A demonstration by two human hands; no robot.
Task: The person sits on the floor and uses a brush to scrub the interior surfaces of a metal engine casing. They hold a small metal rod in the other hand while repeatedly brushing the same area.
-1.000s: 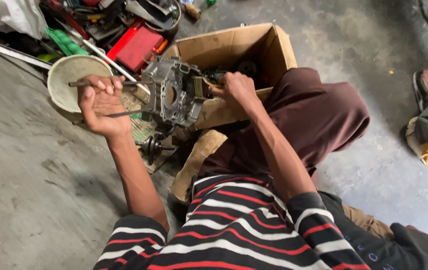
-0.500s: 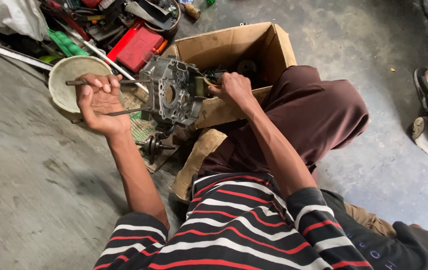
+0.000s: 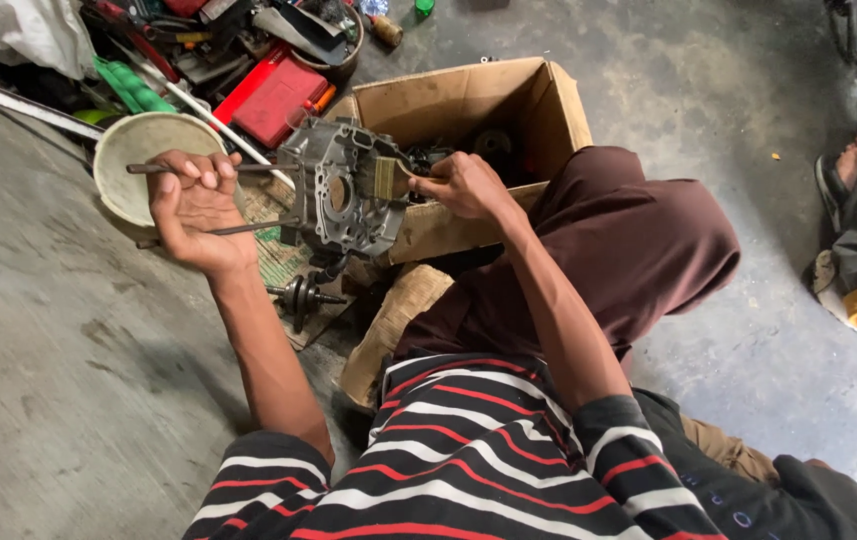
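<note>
A grey metal engine case is held up over my lap, tilted toward me. My left hand grips two long metal rods that stick out from the case's left side. My right hand is closed on the case's right edge, fingers by a small yellowish part on it. Below the case a crankshaft lies on a mat on the floor.
An open cardboard box stands just behind the case. A pale round bowl sits left, with a red toolbox and scattered tools behind. Another person's foot is at the right edge. Grey concrete floor spreads left.
The engine case has turned slightly in my hands and my right hand has shifted a little along its right edge. My left hand keeps its grip on the rods.
</note>
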